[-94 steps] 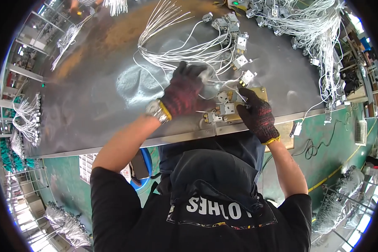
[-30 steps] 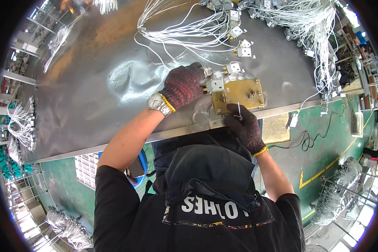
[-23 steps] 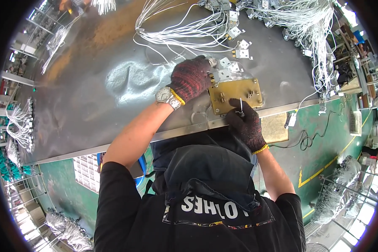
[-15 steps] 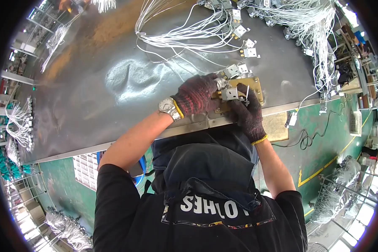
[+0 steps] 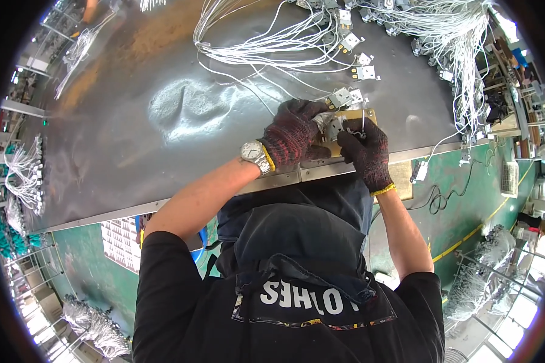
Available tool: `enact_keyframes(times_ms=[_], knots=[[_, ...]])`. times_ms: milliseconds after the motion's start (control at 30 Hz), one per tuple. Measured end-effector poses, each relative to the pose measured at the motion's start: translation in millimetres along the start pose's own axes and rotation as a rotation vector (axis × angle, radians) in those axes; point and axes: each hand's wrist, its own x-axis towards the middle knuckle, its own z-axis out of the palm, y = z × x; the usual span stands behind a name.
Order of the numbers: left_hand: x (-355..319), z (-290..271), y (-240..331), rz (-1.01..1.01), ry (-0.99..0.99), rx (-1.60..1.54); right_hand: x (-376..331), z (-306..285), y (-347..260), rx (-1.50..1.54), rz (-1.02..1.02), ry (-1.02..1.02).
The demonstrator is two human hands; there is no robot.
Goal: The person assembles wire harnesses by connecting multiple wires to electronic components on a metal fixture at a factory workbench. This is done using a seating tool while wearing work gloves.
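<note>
- Bringing both hands together over the brass plate (image 5: 352,114), the person now covers most of it; a second ago it lay nearly bare.
- Left hand (image 5: 290,132): fingers closed on a small metal unit (image 5: 333,128), which sits between the hands, over the plate. One second ago this hand gripped a unit just left of the plate.
- Right hand (image 5: 368,152): curled around a slim pale rod (image 5: 363,119) that points up past the fingertips. It has moved from the plate's near edge to its right part. Whether its thumb touches the metal unit, I cannot tell.
- Just beyond the left fingertips lie two wired units (image 5: 340,97).
- Farther beyond the left hand, the white wire bundle (image 5: 266,58) remains spread on the metal table (image 5: 121,145).
</note>
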Motion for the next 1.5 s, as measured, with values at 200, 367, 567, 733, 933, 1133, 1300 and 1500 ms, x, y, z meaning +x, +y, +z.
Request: enact_keyframes(times_ms=[200, 367, 567, 733, 933, 1133, 1300, 1500], knots=[[-8, -2, -8, -0.01, 0.013, 0.012, -1, 10, 4, -0.288, -0.302, 0.006], [-5, 1, -13, 0.012, 0.069, -0.11, -13, 19, -6, -0.499, -0.412, -0.009], [12, 6, 4, -0.04, 0.103, -0.22, -16, 7, -4, -0.487, -0.439, -0.025], [23, 3, 9, 0.046, 0.026, -0.115, -17, -26, -17, -0.405, -0.191, -0.239], [21, -7, 19, -0.011, 0.008, -0.051, -23, -64, -40, -0.217, 0.13, -0.357], [20, -1, 18, -0.015, -0.009, -0.105, -28, -53, -41, -0.67, -0.54, -0.265], [18, 10, 15, 0.04, 0.151, -0.082, -40, -30, -66, -0.868, -0.49, -0.23], [24, 15, 11, 0.043, 0.185, -0.123, -43, -24, -68, -1.071, -0.484, -0.156]])
